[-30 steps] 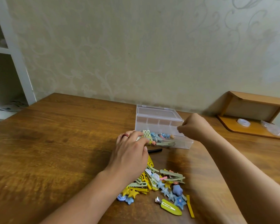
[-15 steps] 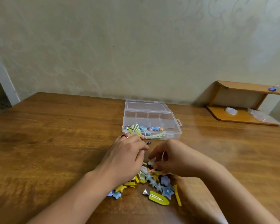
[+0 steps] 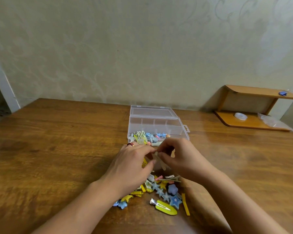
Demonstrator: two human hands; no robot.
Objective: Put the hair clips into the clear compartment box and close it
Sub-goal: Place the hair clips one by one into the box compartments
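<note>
Both hands pinch one pale clip above the pile

The left hand (image 3: 132, 163) and right hand (image 3: 179, 157) meet, fingers curled on a pale hair clip (image 3: 160, 162). The clear compartment box (image 3: 156, 128) stands open just behind them on the surface (image 3: 57, 149), some clips in its front row; the clip pile (image 3: 161, 191) lies beneath the wrists.

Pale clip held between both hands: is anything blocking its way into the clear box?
Nothing visible. Both hands, left and right, pinch the pale clip just short of the clear box, whose lid lies open.
</note>
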